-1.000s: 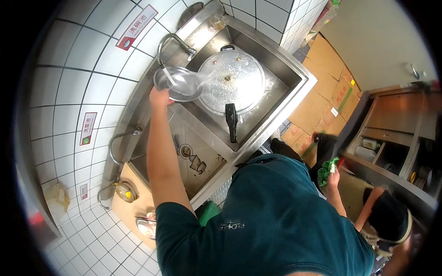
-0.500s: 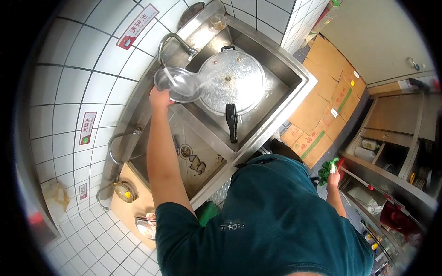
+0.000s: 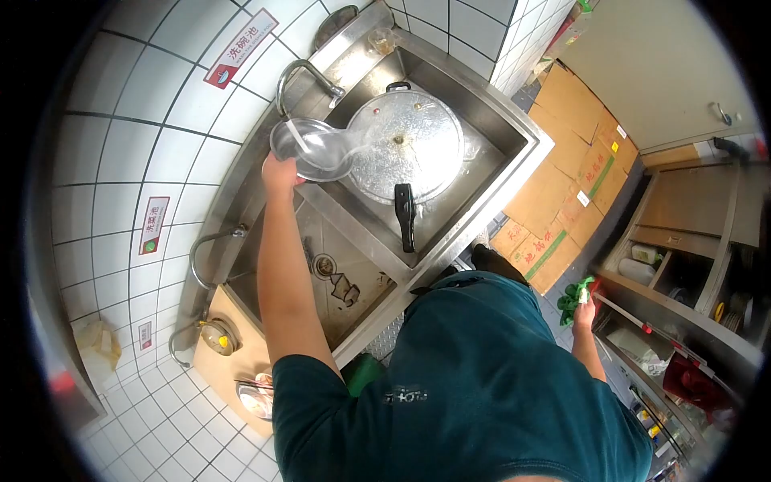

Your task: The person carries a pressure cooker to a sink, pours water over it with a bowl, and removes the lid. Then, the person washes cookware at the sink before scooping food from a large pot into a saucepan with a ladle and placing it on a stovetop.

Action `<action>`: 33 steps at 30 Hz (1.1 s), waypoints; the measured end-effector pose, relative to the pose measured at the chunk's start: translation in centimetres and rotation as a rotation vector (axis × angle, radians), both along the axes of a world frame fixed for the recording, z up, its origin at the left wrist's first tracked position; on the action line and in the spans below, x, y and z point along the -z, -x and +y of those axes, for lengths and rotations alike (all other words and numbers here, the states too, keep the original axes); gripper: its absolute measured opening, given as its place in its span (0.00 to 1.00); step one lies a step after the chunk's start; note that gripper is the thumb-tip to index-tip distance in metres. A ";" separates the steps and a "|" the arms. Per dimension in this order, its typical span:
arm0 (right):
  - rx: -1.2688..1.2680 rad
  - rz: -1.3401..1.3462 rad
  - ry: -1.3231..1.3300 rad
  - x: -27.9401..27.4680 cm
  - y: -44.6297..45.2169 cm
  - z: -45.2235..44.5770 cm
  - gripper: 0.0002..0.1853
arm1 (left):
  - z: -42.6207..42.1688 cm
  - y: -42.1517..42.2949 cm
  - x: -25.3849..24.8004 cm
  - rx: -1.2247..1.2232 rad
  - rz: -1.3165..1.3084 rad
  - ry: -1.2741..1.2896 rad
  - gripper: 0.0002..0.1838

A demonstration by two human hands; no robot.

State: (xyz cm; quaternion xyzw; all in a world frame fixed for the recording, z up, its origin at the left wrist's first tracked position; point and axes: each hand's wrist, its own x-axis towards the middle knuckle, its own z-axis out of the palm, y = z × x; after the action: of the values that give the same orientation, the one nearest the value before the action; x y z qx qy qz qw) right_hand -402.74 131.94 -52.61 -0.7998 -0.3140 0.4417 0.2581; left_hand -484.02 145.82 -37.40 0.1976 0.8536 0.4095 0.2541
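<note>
A clear bowl [image 3: 323, 157] is gripped at its near edge by the closed left hand [image 3: 280, 174], with most of the bowl held out past the fingers, under the running tap [image 3: 315, 74] and by the big pot [image 3: 405, 149], while a green cloth [image 3: 572, 302] is gripped in the right hand [image 3: 585, 312].

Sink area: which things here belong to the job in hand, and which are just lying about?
In the job, apparently:
clear bowl, in the left hand
running tap
lidded pot, getting the overflow

Lying about, apparently:
flattened cardboard
chopsticks

Unclear: green bundle in the right hand
</note>
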 end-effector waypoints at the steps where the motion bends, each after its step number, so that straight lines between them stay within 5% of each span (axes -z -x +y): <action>1: 0.004 0.019 0.001 0.3 -0.2 0.0 0.18 | 0.0 -0.2 -0.2 0.001 -0.002 -0.002 0.25; 33: 0.008 -0.055 -0.015 1.4 -1.8 -0.9 0.19 | 0.0 -0.4 -0.1 0.009 -0.026 0.001 0.25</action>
State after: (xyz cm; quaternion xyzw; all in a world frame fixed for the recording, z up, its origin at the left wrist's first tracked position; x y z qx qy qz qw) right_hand -400.91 131.07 -54.06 -0.8110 -0.3210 0.4162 0.2569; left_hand -483.63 145.83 -37.34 0.1959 0.8495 0.4107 0.2672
